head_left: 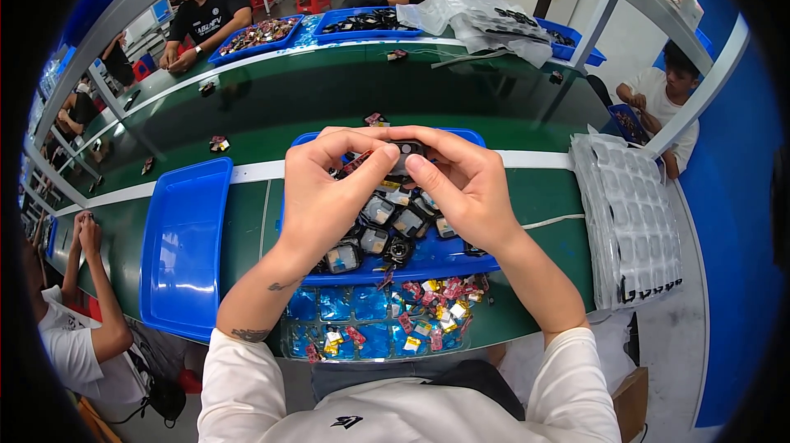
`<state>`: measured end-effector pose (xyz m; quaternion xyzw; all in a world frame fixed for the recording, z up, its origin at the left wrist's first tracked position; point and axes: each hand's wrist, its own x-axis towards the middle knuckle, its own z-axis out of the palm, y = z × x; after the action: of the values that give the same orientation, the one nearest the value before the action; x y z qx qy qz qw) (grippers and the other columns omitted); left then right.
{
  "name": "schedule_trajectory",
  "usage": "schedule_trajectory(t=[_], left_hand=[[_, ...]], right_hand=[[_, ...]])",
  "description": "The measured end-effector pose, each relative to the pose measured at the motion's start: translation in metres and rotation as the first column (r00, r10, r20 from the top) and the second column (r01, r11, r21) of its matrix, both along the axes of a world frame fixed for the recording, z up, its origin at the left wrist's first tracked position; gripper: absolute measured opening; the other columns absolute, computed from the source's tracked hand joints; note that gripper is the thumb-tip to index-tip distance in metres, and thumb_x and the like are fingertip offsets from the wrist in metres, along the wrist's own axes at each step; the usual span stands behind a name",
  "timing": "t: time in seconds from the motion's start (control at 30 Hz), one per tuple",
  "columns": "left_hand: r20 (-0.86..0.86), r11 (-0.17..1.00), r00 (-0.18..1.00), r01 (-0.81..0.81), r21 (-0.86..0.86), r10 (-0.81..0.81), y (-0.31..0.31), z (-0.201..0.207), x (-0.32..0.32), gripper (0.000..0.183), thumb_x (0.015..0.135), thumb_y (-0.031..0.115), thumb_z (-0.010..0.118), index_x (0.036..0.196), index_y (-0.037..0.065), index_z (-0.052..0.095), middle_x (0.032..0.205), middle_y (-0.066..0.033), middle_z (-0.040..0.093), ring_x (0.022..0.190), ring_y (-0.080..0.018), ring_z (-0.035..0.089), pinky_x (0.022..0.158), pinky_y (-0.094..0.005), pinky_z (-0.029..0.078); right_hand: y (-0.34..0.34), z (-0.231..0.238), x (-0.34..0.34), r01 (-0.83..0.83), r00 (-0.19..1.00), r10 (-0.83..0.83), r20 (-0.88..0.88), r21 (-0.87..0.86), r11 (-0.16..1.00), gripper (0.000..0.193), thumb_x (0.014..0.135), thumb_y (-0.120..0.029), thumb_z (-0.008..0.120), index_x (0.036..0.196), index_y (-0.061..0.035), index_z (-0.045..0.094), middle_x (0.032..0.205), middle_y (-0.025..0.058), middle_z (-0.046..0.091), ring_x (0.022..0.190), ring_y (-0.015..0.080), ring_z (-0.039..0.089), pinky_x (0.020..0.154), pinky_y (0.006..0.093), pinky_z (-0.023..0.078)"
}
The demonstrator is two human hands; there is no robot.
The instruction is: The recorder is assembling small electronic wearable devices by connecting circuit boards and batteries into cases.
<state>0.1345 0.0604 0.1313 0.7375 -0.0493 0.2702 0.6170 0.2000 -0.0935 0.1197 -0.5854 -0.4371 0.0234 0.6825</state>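
Note:
Both hands meet above a blue tray (444, 266), gripping one small black casing (405, 165) between them. My left hand (341, 179) pinches its left side, the thumb pressed on its face. On the other side, my right hand (465, 184) wraps its fingers over the top edge, thumb also on the face. A small red circuit board (355, 165) shows by the left fingers; whether it joins the casing I cannot tell. Several black casings with grey windows (378, 211) lie below in the tray. Nearer me, red circuit boards with yellow and white parts (444, 311) lie on a clear compartment tray (337, 307).
Another blue tray (185, 245) stands to the left. Stacked clear plastic trays (629, 225) rise at the right. A green conveyor belt (329, 97) runs across beyond a pale rail, with loose parts on it. Metal frame posts (699, 97) and co-workers surround the line.

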Motion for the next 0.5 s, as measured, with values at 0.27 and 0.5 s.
schedule_trajectory(t=[0.27,0.5], left_hand=[[0.058,0.980,0.998,-0.004,0.201,-0.007,0.001,0.008,-0.002,0.013,0.078,0.010,0.071,0.088,0.003,0.073,0.093,-0.0099,0.070,0.087,-0.0132,0.061,0.075,-0.0268,0.048],[0.119,0.975,0.993,-0.034,0.221,0.008,0.002,0.007,-0.002,0.013,0.077,0.009,0.073,0.087,0.002,0.072,0.090,-0.0105,0.070,0.075,-0.0123,0.064,0.063,-0.0217,0.048]], right_hand=[[-0.001,0.004,-0.004,0.202,0.974,-0.204,0.098,0.026,0.979,0.020,0.088,-0.005,0.058,0.106,0.0010,0.065,0.091,0.0111,0.068,0.075,0.0120,0.064,0.067,0.0230,0.052],[-0.008,0.007,0.005,0.184,0.980,-0.182,-0.081,0.011,0.983,0.021,0.091,-0.006,0.056,0.108,0.0049,0.062,0.093,0.0095,0.066,0.081,0.0109,0.063,0.068,0.0225,0.052]])
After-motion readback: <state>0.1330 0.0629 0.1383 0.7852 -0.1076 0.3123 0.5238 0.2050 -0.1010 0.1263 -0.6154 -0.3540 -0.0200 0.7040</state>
